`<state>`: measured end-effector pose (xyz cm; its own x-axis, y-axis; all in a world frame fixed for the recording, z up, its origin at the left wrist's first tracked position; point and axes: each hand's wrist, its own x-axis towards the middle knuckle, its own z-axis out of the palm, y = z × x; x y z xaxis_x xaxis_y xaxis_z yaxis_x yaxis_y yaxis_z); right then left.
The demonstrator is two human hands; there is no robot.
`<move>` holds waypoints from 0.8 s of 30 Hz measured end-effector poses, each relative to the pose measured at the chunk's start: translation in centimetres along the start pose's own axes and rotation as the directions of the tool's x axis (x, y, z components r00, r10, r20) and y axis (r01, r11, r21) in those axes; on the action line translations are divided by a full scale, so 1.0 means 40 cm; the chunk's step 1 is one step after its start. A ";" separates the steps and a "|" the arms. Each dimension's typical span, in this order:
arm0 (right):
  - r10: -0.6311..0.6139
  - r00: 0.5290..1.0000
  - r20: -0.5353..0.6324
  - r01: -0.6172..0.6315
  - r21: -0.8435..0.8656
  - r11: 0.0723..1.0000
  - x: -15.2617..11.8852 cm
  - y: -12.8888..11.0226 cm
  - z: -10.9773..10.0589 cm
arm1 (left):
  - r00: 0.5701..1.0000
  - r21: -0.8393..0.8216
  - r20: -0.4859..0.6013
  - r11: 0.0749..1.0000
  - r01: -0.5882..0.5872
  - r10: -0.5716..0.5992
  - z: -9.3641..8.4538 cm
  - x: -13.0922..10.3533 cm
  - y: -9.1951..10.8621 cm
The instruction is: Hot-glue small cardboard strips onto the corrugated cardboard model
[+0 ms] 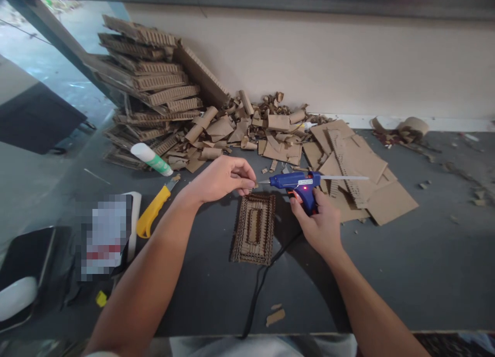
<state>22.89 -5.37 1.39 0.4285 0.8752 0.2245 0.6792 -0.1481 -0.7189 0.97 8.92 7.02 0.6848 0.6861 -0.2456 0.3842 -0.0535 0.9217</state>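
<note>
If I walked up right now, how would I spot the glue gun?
On the dark table, find the right hand. The glue gun it holds is blue, with a red light and a white stick out the back, unlike the brown cardboard nearby.

The left fingers (245,183) mostly hide a scrap (255,185) too small to identify.

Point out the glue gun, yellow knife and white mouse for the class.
Glue gun (296,180): head view, on its blue body.
Yellow knife (154,210): head view, on its handle.
White mouse (17,297): head view, on its top.
</note>
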 end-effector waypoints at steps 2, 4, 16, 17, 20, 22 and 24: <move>0.006 1.000 0.001 -0.006 0.001 1.000 0.000 0.000 0.001 | 1.000 -0.001 -0.004 1.000 -0.002 0.002 -0.001 -0.001 0.001; 0.011 1.000 0.000 -0.011 0.001 1.000 0.000 0.000 0.001 | 1.000 -0.001 0.000 1.000 -0.008 0.008 -0.002 -0.001 0.002; -0.006 1.000 0.027 0.005 0.022 1.000 -0.002 -0.002 -0.003 | 1.000 0.006 0.014 1.000 -0.024 0.023 -0.003 -0.001 0.001; -0.006 1.000 0.029 0.005 0.019 1.000 -0.002 -0.001 -0.003 | 1.000 0.006 0.013 1.000 -0.022 0.022 -0.004 -0.001 0.000; -0.015 0.999 0.030 0.015 0.015 1.000 -0.003 0.000 -0.005 | 1.000 0.007 0.011 1.000 -0.019 0.019 -0.006 -0.002 0.001; -0.026 0.999 0.032 0.025 0.022 0.999 -0.003 0.000 -0.006 | 1.000 0.011 0.011 1.000 -0.018 0.018 -0.006 -0.002 0.002; -0.027 0.999 0.034 0.027 0.024 0.999 -0.004 0.001 -0.007 | 1.000 0.013 0.006 1.000 -0.015 0.015 -0.006 -0.003 0.003</move>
<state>23.00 -5.65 1.52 0.3893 0.8940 0.2218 0.6759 -0.1136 -0.7282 0.80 9.01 7.23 0.6941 0.6809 -0.2337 0.3821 -0.0734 0.9212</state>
